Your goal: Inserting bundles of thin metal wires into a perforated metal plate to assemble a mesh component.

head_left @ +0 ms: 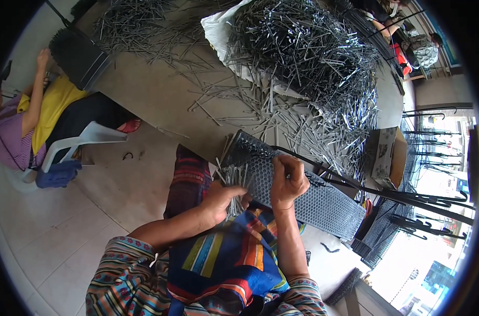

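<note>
A bundle of thin grey strips [233,176] stands upright in my left hand [222,200], with fingers and thumb wrapped round it. Beside it lies a long dark panel full of small round holes [323,205], slanting from the table edge down to the right. Short black tufts sit in some holes near its far end. Over the middle of this panel my right hand [289,181] is closed in a pinch; what it holds, if anything, is hidden. A patterned cloth [218,253] covers my lap below both hands.
A big heap of dark strips [313,52] spills from a white sack [216,34] over the brown table [144,84]. An open cardboard box [389,158] and long hooked black rods [408,195] are at right. Another person in yellow [57,108] sits left by a black bristled brush [76,58].
</note>
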